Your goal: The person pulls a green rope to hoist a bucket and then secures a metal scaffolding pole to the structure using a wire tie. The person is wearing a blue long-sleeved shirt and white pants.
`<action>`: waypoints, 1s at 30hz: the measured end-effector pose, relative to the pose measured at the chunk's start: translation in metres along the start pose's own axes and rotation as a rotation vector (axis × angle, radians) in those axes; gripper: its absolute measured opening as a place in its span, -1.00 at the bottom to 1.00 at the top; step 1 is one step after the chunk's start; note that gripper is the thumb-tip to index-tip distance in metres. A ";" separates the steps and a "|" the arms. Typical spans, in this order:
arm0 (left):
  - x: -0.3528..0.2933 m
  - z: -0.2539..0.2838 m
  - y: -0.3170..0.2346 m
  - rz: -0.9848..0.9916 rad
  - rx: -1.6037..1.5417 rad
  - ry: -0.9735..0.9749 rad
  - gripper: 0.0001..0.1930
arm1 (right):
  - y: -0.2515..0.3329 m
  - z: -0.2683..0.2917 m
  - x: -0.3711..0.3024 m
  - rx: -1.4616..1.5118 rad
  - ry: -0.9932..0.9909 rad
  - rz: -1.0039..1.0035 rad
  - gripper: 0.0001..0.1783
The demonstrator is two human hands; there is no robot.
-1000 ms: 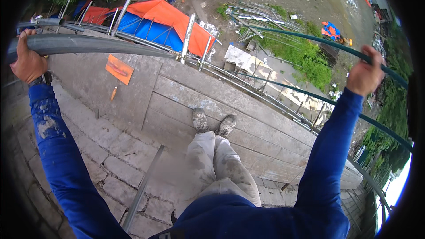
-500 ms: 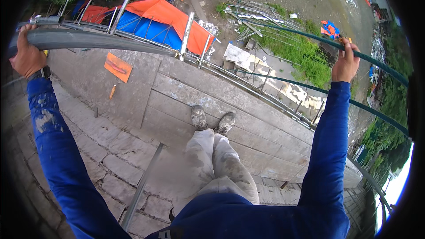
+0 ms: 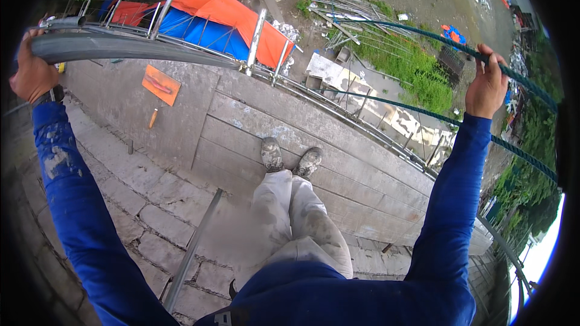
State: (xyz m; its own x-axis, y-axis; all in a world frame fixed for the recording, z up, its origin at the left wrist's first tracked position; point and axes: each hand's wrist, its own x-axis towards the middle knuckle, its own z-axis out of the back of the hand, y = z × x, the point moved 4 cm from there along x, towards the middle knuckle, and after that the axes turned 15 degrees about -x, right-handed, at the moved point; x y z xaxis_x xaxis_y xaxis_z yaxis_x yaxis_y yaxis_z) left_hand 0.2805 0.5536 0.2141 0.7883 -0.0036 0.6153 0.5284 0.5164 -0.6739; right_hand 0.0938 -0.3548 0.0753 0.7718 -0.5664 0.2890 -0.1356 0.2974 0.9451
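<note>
At the far left, my left hand is wrapped round a thick grey scaffold pipe that runs across at railing height. On the right, my right hand has its fingers curled over a green rope, which stretches off both ways. A second strand of green rope passes lower, beside my right wrist and sleeve. On the platform an orange rectangular board lies flat, and close to it rests a small tool with an orange handle.
My boots stand on grey scaffold planks beside a rough block wall. A metal tube sticks up near my legs. Past the railing, far below, are an orange and blue tarpaulin shelter, stacked poles and people.
My right hand has shifted right and slightly down, still on the rope. My left hand has edged left on the pipe.
</note>
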 end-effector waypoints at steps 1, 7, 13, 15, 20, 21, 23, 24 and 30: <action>-0.007 -0.009 0.004 0.093 -0.136 -0.081 -0.68 | 0.019 -0.011 -0.009 0.014 0.040 0.033 -0.85; -0.012 -0.015 -0.007 0.019 -0.033 -0.001 -0.68 | -0.034 0.016 -0.018 -0.112 -0.119 0.004 -0.82; -0.019 -0.030 -0.007 -0.017 -0.097 -0.026 -0.70 | -0.079 0.043 -0.001 -0.159 -0.079 -0.232 -0.86; -0.014 -0.023 -0.006 0.045 -0.171 -0.083 -0.69 | -0.076 0.020 -0.019 -0.146 0.007 -0.226 -0.85; -0.021 -0.059 -0.041 0.134 -0.267 -0.261 -0.65 | -0.058 -0.025 -0.059 -0.130 0.032 -0.012 -0.70; -0.026 -0.080 -0.055 0.220 -0.398 -0.404 -0.64 | -0.061 -0.020 -0.053 -0.183 0.011 -0.033 -0.68; -0.016 -0.041 -0.032 0.156 -0.350 -0.262 -0.65 | -0.071 -0.021 -0.036 -0.137 -0.055 -0.078 -0.71; -0.016 -0.031 -0.018 0.128 -0.353 -0.218 -0.65 | -0.076 -0.017 -0.025 -0.122 -0.087 -0.096 -0.72; -0.017 -0.031 -0.006 0.078 -0.326 -0.118 -0.71 | -0.070 -0.010 0.008 -0.177 -0.059 -0.120 -0.75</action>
State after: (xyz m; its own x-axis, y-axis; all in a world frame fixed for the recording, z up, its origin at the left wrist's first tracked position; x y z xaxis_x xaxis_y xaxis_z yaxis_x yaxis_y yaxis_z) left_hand 0.2732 0.5235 0.1949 0.7981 0.1341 0.5875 0.5562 0.2110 -0.8038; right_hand 0.1153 -0.3722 0.0099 0.7374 -0.6483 0.1895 0.0704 0.3528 0.9330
